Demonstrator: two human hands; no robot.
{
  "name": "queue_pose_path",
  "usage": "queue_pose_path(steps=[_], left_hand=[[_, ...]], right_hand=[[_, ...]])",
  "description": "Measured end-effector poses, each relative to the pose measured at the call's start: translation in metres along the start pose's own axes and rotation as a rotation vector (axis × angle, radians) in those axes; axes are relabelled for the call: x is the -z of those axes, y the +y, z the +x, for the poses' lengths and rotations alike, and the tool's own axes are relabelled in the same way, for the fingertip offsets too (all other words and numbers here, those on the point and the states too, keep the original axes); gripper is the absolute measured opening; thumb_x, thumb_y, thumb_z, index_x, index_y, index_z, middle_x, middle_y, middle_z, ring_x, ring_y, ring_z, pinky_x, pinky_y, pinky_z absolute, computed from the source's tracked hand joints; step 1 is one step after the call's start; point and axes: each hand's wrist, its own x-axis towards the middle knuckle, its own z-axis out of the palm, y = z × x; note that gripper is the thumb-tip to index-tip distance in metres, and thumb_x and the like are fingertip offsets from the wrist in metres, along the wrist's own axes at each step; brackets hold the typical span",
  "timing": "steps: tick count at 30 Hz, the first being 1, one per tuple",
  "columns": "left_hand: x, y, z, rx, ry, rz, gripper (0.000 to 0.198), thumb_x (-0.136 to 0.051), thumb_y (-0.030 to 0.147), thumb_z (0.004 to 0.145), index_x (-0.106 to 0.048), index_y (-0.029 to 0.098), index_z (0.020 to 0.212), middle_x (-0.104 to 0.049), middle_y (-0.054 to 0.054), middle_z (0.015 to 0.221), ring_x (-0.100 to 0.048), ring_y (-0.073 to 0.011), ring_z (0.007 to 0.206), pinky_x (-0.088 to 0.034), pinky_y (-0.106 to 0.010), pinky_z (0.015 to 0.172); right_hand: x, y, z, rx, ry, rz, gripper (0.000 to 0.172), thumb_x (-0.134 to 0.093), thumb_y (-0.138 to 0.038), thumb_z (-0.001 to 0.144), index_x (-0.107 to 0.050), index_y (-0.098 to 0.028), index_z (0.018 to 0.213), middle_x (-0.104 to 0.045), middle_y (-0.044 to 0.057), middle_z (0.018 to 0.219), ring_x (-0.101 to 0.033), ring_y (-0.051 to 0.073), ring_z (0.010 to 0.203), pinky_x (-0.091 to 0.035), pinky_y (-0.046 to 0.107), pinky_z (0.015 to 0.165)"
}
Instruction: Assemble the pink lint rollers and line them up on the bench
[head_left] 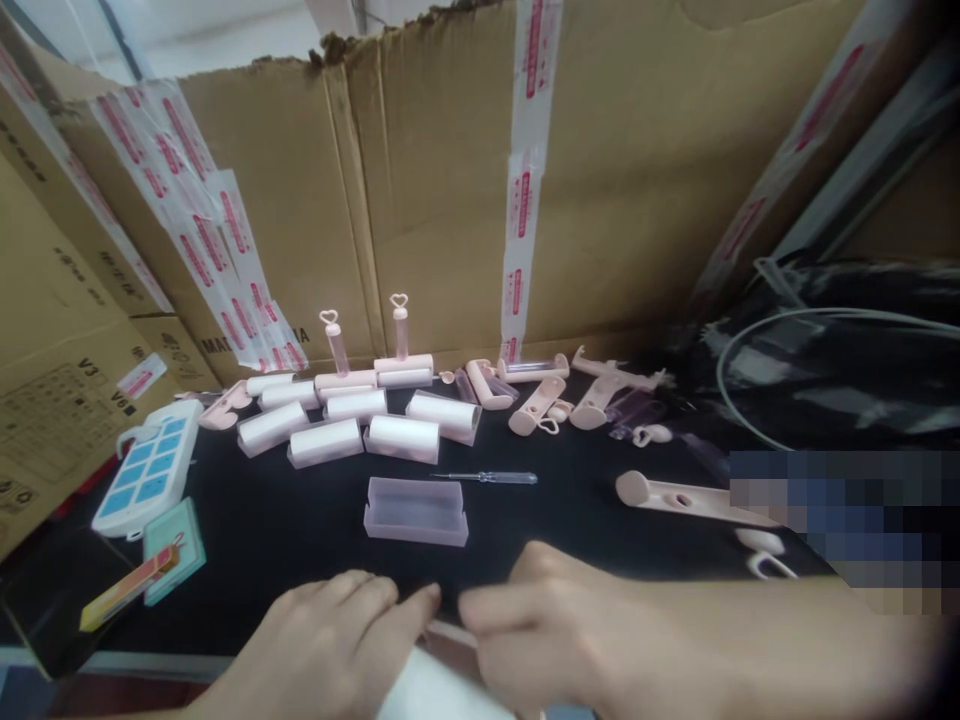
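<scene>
My left hand [337, 640] and my right hand [540, 630] meet at the table's near edge, fingertips almost touching. Both have their fingers pressed together around a white roll with a pink edge [431, 685], which is mostly hidden under them. Just beyond the hands lies a translucent pale purple cover [416, 510], and behind it a small clear-handled screwdriver [487, 478]. Several white rolls in clear covers [352, 425] lie in rows farther back. Two assembled pink rollers with heart-topped handles [367, 370] stand upright behind them.
Loose pink handles [570, 395] and one long pink handle [690, 498] lie on the black tabletop [285, 540] to the right. A white-and-blue tray [146, 470] and a teal box [174, 545] sit at the left. Taped cardboard walls [600, 180] surround the back; a white cable [787, 330] loops at right.
</scene>
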Motion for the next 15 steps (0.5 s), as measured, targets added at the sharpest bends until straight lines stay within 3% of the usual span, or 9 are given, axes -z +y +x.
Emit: queue_pose_path(steps=[4,5,7,9,11,15], left_hand=[[0.007,-0.003,0.002,0.181,-0.041,-0.199,0.055,-0.061,0.021,0.067,-0.053,0.021,0.121,-0.071,-0.009,0.098,-0.068,-0.0255,0.079,-0.053,-0.029,0.067],[0.009,-0.004,0.005,0.224,-0.06,-0.267,0.053,-0.063,0.023,0.066,-0.055,0.022,0.118,-0.07,-0.008,0.098,-0.067,-0.0256,0.081,-0.053,-0.03,0.07],[0.012,-0.007,0.013,0.277,-0.095,-0.404,0.045,-0.065,0.023,0.067,-0.06,0.025,0.111,-0.07,-0.005,0.099,-0.067,-0.0241,0.083,-0.051,-0.029,0.073],[0.011,-0.012,0.022,0.315,-0.055,-0.497,0.038,-0.064,0.02,0.069,-0.063,0.027,0.106,-0.07,-0.002,0.098,-0.066,-0.0228,0.084,-0.05,-0.028,0.074],[0.006,-0.018,0.031,0.355,0.032,-0.551,0.035,-0.063,0.018,0.07,-0.064,0.026,0.104,-0.07,-0.002,0.097,-0.066,-0.0224,0.083,-0.05,-0.028,0.073],[-0.008,-0.028,0.047,0.439,0.12,-0.585,0.037,-0.067,0.026,0.068,-0.062,0.021,0.104,-0.07,-0.005,0.095,-0.066,-0.0252,0.08,-0.049,-0.03,0.069]], right_hand=[[0.006,0.002,-0.008,-0.016,0.151,-0.119,0.017,-0.06,-0.037,0.079,-0.054,-0.02,0.08,-0.057,0.003,0.075,-0.05,0.01,0.054,-0.034,0.021,0.041],[0.008,0.003,-0.009,-0.012,0.205,-0.119,0.023,-0.063,-0.038,0.078,-0.055,-0.021,0.09,-0.059,0.006,0.084,-0.056,0.012,0.062,-0.039,0.02,0.045],[0.01,0.006,-0.01,-0.043,0.345,-0.09,0.048,-0.07,-0.042,0.071,-0.052,-0.023,0.111,-0.057,0.011,0.101,-0.06,0.018,0.08,-0.048,0.023,0.055],[0.01,0.009,-0.007,-0.086,0.428,-0.04,0.073,-0.075,-0.046,0.063,-0.044,-0.026,0.126,-0.053,0.012,0.112,-0.059,0.023,0.095,-0.052,0.028,0.07],[0.008,0.012,-0.003,-0.093,0.422,0.002,0.086,-0.077,-0.047,0.061,-0.035,-0.028,0.134,-0.049,0.012,0.121,-0.054,0.027,0.107,-0.048,0.034,0.086],[0.001,0.02,0.003,-0.158,0.457,-0.004,0.077,-0.068,-0.033,0.076,-0.022,-0.028,0.139,-0.041,0.012,0.134,-0.043,0.025,0.122,-0.039,0.037,0.1]])
